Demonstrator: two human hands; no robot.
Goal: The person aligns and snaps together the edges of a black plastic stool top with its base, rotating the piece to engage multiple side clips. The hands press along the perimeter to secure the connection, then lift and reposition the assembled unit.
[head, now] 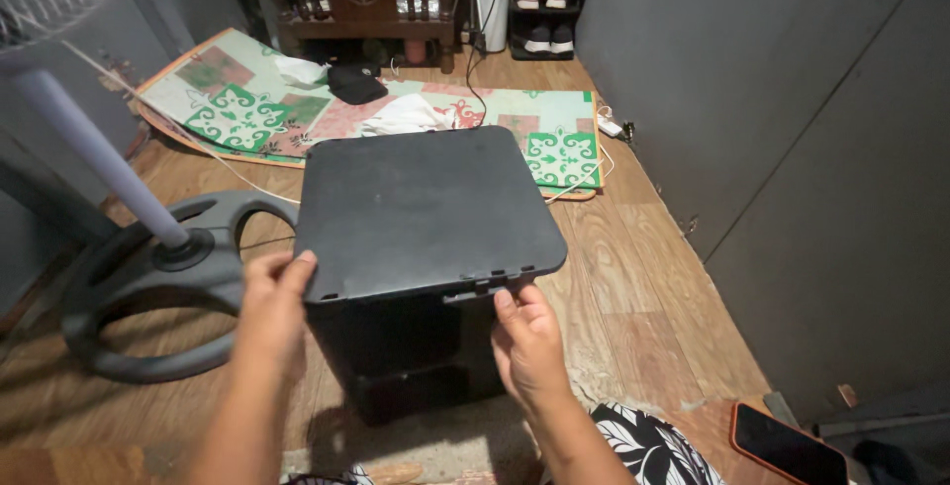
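A black plastic bin (406, 356) with a flat square lid (421, 208) stands on the wooden floor in front of me. My left hand (272, 302) grips the lid's near left corner, thumb on top. My right hand (526, 341) touches the lid's near edge at a small latch tab (485, 289), fingers under the rim. The lid sits slightly tilted on the bin. The bin's inside is hidden.
A standing fan's grey round base (148, 287) and white pole (94, 153) are at the left. A patterned mat (396, 114) with cloths and a dark cap lies beyond. Grey walls close the right side. A phone in an orange case (787, 445) lies at lower right.
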